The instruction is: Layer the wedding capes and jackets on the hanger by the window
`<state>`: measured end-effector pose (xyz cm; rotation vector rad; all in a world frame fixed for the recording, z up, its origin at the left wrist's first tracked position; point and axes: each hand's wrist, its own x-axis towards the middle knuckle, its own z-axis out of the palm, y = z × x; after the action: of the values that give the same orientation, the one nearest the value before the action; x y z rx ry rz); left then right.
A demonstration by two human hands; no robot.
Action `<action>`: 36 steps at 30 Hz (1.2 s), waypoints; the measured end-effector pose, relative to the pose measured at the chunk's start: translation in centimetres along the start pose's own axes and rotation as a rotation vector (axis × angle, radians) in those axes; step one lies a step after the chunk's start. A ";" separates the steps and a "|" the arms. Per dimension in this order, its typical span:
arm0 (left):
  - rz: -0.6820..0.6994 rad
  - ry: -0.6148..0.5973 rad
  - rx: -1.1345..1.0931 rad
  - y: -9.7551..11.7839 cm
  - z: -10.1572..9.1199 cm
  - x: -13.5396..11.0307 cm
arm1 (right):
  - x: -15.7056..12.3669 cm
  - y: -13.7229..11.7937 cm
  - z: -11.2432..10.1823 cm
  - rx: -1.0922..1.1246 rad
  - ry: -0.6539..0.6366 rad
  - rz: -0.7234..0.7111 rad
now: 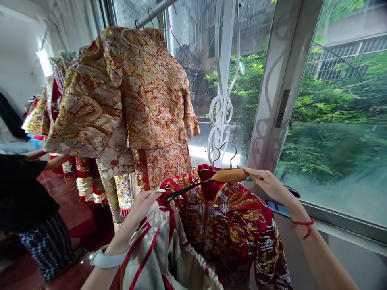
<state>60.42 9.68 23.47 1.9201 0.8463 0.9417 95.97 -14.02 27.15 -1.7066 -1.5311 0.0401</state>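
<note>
A red embroidered jacket [232, 229] with gold and silver patterns hangs on a wooden hanger [229, 175] in front of me. My right hand [267, 183] grips the right end of that hanger. My left hand [145, 203] pinches the jacket's left shoulder and its pale red-trimmed lining [160, 249], beside a black hanger arm [181, 191]. A white watch is on my left wrist, a red string on my right wrist.
Gold and red embroidered garments [130, 100] hang from a rail [154, 14] at upper left. A person in black [21, 193] stands at the left, reaching toward them. A large window [332, 121] with a white scrolled grille [222, 108] fills the right.
</note>
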 end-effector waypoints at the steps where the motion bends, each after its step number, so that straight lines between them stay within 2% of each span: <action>1: 0.006 -0.008 0.026 0.3 0.0 0.3 | -0.1 -0.2 0.2 -0.004 0.002 -0.001; 6: 0.094 -0.042 0.258 2.8 0.2 1.3 | -0.9 -1.6 0.5 -0.038 0.013 -0.005; 12: 0.117 -0.069 0.670 6.2 0.7 1.0 | -1.6 -3.4 -0.3 -0.108 -0.010 -0.012; 16: 0.172 -0.052 0.771 8.4 1.1 1.0 | -1.6 -4.9 0.8 -0.241 -0.089 -0.057; 19: 0.185 -0.021 0.803 9.6 1.1 1.2 | -1.5 -5.1 1.8 -0.256 -0.028 -0.049; 23: 0.195 -0.004 0.837 9.9 1.1 1.3 | -1.5 -4.0 1.7 -0.197 0.026 -0.032; 27: 0.232 -0.059 0.827 9.8 1.3 1.4 | -1.4 -3.5 1.4 -0.166 0.054 -0.039; 36: 0.171 -0.078 0.845 9.9 1.1 1.6 | -0.7 -5.2 0.8 -0.290 0.125 -0.049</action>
<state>64.17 6.25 32.17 2.7592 1.1618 0.6338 91.11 -14.63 29.30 -1.8549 -1.5414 -0.3224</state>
